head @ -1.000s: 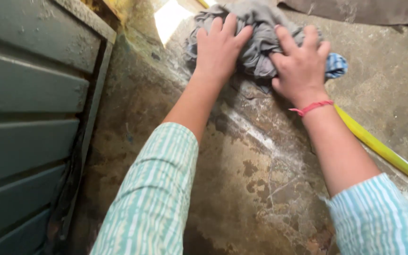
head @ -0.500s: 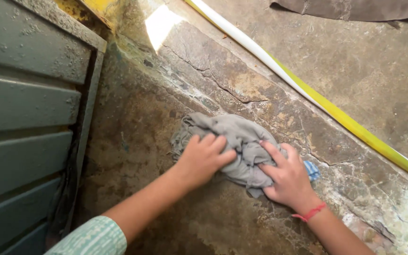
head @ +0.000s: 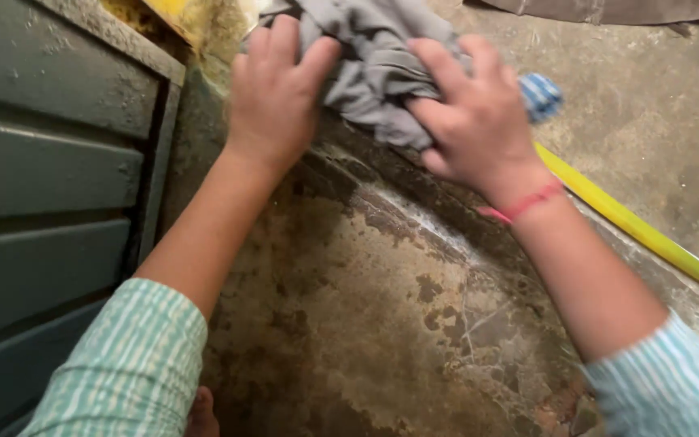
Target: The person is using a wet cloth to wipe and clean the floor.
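Both hands have pushed the grey cloth [head: 374, 65] away from the body, from mid-slab to the far top of the stained stone slab [head: 382, 324]. Left hand [head: 273, 97] and right hand [head: 471, 121] press on it, fingers spread and gripping its folds, beside the yellow pipe [head: 641, 231].

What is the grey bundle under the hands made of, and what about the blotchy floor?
The crumpled grey bundle looks like soft woven cloth: it folds and wrinkles under the left hand and right hand. The blotchy brown floor looks like worn stone or cement, matt and rough, with cracks and pale stains.
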